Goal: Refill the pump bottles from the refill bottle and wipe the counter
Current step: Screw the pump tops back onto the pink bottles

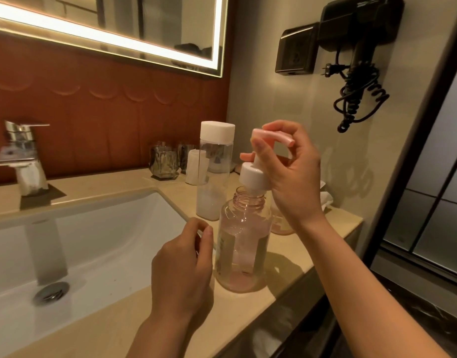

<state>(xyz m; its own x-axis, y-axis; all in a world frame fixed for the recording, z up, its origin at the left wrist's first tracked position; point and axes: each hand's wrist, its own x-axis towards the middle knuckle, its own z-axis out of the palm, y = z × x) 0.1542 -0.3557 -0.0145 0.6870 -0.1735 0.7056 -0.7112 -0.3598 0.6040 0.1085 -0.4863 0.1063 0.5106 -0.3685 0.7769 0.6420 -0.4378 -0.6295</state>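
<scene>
Pinches pump [255, 161] in right grip [292, 171], raised off neck of bottle [241, 244] | curls left grip [181, 264] loosely, empty, beside bottle on bench [286, 264] | shows refill [214, 171] capped behind | looks mid-refill, wiping yet to do

A bathroom: white basin [119, 228], chrome tap [23, 151], lit mirror [145, 21] and wall-mounted hair dryer [361, 24].

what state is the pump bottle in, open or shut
Open: the right hand holds the pump lifted above the bottle, whose threaded neck is bare.
</scene>
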